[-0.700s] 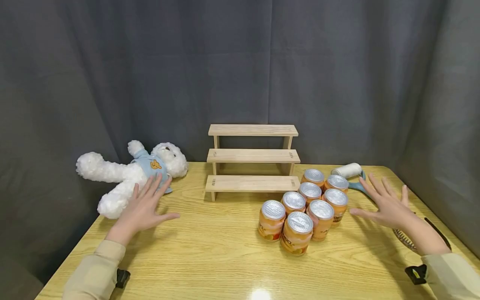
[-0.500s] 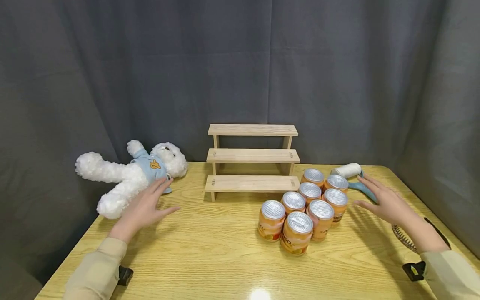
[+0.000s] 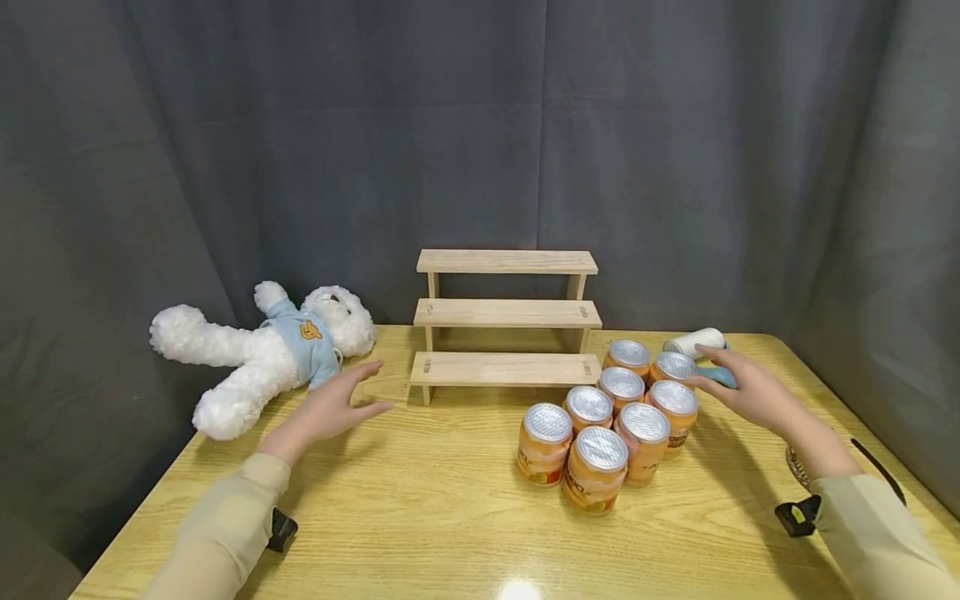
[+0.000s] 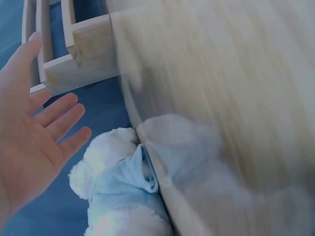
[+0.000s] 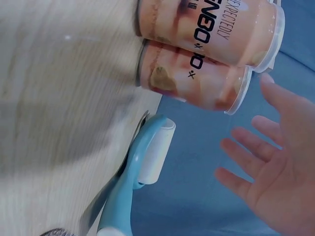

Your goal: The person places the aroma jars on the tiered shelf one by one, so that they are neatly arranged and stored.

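Observation:
My left hand (image 3: pixel 326 410) hovers over the table between the white teddy bear (image 3: pixel 258 354) and the wooden shelf, fingers extended and holding nothing. The bear wears a blue shirt and lies on its back at the left. On the other side, my right hand (image 3: pixel 750 390) reaches beside the back of a group of orange cans (image 3: pixel 592 475) with silver lids. Its fingers are relaxed and hold nothing, the fingertips close to the rear right can (image 3: pixel 672 367). Under and behind that hand lies a lint roller (image 5: pixel 157 152) with a white roll and blue handle.
A three-tier wooden shelf (image 3: pixel 506 369) stands at the back middle of the wooden table (image 3: pixel 420 517), with bare tiers. A dark curved object with teeth (image 3: pixel 798 469) lies at the right, partly behind the right forearm. Grey curtains (image 3: pixel 480 125) enclose the back and sides.
My left hand has moved right, away from over the bear. My right hand has moved left toward the rear cans, its spread fingers drawing closer together. The cans, bear and shelf stay put.

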`<state>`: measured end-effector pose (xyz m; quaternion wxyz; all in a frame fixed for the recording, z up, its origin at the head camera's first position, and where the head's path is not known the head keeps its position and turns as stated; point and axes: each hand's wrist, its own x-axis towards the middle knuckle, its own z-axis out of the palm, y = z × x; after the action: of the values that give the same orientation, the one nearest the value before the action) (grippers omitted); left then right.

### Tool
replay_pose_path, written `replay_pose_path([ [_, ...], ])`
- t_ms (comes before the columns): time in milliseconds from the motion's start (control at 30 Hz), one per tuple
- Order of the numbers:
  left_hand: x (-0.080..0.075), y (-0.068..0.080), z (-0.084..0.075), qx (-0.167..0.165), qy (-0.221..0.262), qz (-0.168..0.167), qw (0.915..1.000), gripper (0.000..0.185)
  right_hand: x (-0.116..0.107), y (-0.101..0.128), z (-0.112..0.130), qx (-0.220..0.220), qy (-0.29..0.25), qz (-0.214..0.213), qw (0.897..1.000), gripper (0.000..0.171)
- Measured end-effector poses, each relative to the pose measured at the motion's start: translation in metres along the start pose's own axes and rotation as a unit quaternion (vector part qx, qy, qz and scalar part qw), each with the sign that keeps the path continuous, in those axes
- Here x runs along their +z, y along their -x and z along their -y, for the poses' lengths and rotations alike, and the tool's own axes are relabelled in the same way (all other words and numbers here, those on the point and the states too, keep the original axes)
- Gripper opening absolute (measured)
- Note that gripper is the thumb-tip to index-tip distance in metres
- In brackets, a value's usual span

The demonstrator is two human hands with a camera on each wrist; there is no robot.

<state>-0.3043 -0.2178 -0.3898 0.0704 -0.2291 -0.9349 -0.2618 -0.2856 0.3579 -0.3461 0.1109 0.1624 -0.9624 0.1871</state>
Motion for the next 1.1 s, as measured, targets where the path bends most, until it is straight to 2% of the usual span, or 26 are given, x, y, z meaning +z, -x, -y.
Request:
replay_pose_path([
  [200, 0.005, -0.010, 0.004, -0.005, 0.012, 0.012, 0.9998, 0.074, 0.005, -0.013, 0.004, -0.004, 0.006, 0.014, 1.000, 0.061],
  [367, 0.007, -0.017, 0.007, -0.010, 0.015, 0.010, 0.9998, 0.069, 0.009, -0.022, 0.008, -0.001, 0.001, 0.024, 1.000, 0.060],
  [533, 0.008, -0.024, 0.011, 0.009, -0.012, 0.005, 0.9999, 0.066, 0.012, -0.029, 0.008, -0.015, 0.000, 0.017, 1.000, 0.056],
  [667, 0.007, -0.028, 0.016, 0.028, -0.035, 0.000, 0.9990, 0.065, 0.011, -0.031, 0.008, 0.013, -0.022, 0.025, 0.999, 0.059],
  [767, 0.003, -0.030, 0.022, 0.025, -0.050, 0.002, 0.9984, 0.067, 0.010, -0.031, 0.007, 0.035, -0.032, 0.037, 0.998, 0.064],
  [933, -0.002, -0.031, 0.033, 0.001, -0.068, 0.002, 0.9977, 0.073, 0.011, -0.029, 0.003, 0.050, -0.036, 0.042, 0.997, 0.066],
  [1100, -0.002, -0.034, 0.040, 0.018, -0.101, -0.002, 0.9948, 0.080, 0.014, -0.028, 0.000, 0.047, -0.039, 0.029, 0.998, 0.064],
])
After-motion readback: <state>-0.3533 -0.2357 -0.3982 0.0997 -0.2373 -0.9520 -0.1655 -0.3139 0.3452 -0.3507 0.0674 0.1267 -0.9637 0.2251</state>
